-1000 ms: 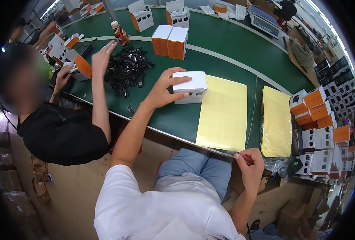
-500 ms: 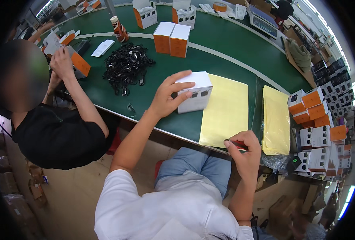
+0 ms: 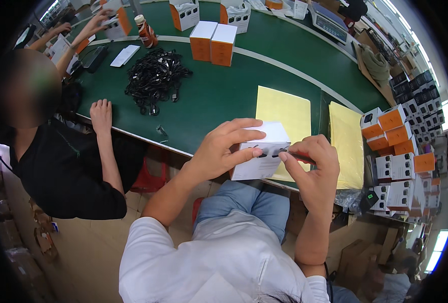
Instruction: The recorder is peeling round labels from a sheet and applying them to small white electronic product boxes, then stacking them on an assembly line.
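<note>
My left hand (image 3: 229,146) grips a white printed carton (image 3: 257,169) from its left side, fingers across the top and thumb on the near face. The carton is held tilted over the table's near edge. Pinched in my right hand (image 3: 317,164) is a slim red-and-dark tool (image 3: 303,157) whose exact kind I cannot make out. Its tip and my right fingertips are at the carton's right edge. Behind the carton lies a sheet of yellow labels (image 3: 284,106), partly covered by the carton and my right hand.
Another yellow stack (image 3: 346,146) lies to the right, beside piled orange-and-white boxes (image 3: 401,166). A heap of black cables (image 3: 156,78), two upright boxes (image 3: 221,45) and a bottle (image 3: 145,33) stand farther back. At left sits a co-worker in black (image 3: 77,171).
My left hand has brought the carton nearer and rightward off the table. My right hand has risen with the tool to its edge. The co-worker has moved a box to the far side.
</note>
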{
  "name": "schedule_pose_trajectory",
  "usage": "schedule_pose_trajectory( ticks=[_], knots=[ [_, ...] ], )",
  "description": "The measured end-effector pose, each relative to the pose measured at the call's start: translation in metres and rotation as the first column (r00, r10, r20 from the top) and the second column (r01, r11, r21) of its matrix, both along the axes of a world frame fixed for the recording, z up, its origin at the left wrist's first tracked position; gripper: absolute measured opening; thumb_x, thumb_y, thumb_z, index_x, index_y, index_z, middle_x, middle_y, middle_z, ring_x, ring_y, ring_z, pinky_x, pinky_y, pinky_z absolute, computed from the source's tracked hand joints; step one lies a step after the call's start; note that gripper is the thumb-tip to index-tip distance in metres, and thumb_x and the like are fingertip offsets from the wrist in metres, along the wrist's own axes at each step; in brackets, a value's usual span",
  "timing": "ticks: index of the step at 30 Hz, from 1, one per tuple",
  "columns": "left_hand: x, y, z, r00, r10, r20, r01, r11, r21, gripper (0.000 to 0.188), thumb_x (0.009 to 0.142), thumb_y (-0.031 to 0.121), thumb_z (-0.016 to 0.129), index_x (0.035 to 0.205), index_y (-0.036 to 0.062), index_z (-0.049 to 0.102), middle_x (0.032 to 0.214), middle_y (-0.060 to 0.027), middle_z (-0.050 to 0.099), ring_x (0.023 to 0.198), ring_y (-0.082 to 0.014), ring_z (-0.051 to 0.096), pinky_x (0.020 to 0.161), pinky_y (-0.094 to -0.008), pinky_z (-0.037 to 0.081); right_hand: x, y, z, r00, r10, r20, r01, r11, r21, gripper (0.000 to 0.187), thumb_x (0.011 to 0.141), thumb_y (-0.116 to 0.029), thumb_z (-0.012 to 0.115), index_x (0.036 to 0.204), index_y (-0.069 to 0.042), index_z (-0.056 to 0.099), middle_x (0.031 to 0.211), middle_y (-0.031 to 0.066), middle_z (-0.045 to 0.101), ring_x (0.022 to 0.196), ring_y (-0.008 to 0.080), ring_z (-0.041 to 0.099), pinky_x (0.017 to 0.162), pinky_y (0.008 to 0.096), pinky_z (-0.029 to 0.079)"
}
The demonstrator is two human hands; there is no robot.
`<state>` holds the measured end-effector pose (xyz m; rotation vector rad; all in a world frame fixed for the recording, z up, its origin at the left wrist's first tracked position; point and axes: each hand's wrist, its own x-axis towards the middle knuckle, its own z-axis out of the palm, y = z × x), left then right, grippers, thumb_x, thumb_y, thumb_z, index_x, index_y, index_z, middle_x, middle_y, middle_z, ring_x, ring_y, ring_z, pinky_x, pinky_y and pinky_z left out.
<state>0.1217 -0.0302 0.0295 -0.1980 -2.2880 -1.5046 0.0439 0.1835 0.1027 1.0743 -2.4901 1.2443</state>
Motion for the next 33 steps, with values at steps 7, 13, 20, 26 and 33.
schedule_pose_trajectory(
  ticks=[7,13,20,26,33],
  knots=[
    [0.004,0.003,0.002,1.0,-0.005,0.006,0.005,1.0,0.01,0.034,0.087,0.016,0.08,0.119,0.0063,0.075,0.137,-0.0172,0.065,0.127,-0.0337,0.061,0.106,-0.0407,0.048,0.001,-0.003,0.001,0.983,-0.056,-0.177,0.082,0.987,0.141,0.018,0.077,-0.021,0.085,0.083,-0.011,0.072,0.082,0.0003,0.065,0.074,0.0175,0.06,0.071,0.0348,0.035],
    [0.008,0.007,0.007,1.0,-0.006,0.012,0.006,1.0,0.021,0.034,0.086,0.015,0.08,0.119,0.0055,0.075,0.136,-0.018,0.065,0.126,-0.0336,0.061,0.105,-0.0407,0.048,0.004,-0.006,0.001,0.927,-0.075,-0.368,0.15,0.973,0.178,0.019,0.079,-0.024,0.084,0.087,-0.012,0.071,0.078,-0.0002,0.065,0.075,0.0193,0.06,0.072,0.0373,0.036],
    [0.011,0.012,0.007,1.0,0.003,0.005,-0.003,0.996,0.086,0.032,0.086,0.011,0.079,0.116,0.0033,0.076,0.134,-0.0191,0.066,0.125,-0.0331,0.062,0.104,-0.0408,0.049,0.013,-0.001,0.009,0.869,-0.01,-0.495,0.242,0.881,0.406,0.022,0.082,-0.026,0.082,0.094,-0.011,0.071,0.086,0.0034,0.066,0.075,0.0221,0.06,0.074,0.0375,0.038],
    [0.015,0.013,0.003,0.998,0.018,0.055,-0.025,0.991,0.135,0.033,0.086,0.01,0.079,0.118,0.0028,0.075,0.133,-0.0194,0.066,0.123,-0.032,0.063,0.102,-0.0394,0.05,0.006,0.009,0.014,0.965,-0.236,-0.114,0.256,0.943,0.214,0.02,0.084,-0.015,0.08,0.102,-0.007,0.074,0.091,0.0103,0.061,0.079,0.0263,0.061,0.075,0.0393,0.045],
    [0.016,0.021,-0.002,0.999,-0.003,0.052,-0.003,0.994,0.112,0.036,0.085,0.011,0.081,0.12,0.0029,0.074,0.134,-0.019,0.066,0.122,-0.0308,0.064,0.101,-0.0387,0.05,0.019,-0.003,-0.016,0.999,0.037,0.01,-0.037,0.998,0.046,0.02,0.076,-0.005,0.084,0.095,-0.008,0.079,0.083,0.0061,0.053,0.073,0.0209,0.057,0.064,0.0331,0.046]
  ],
)
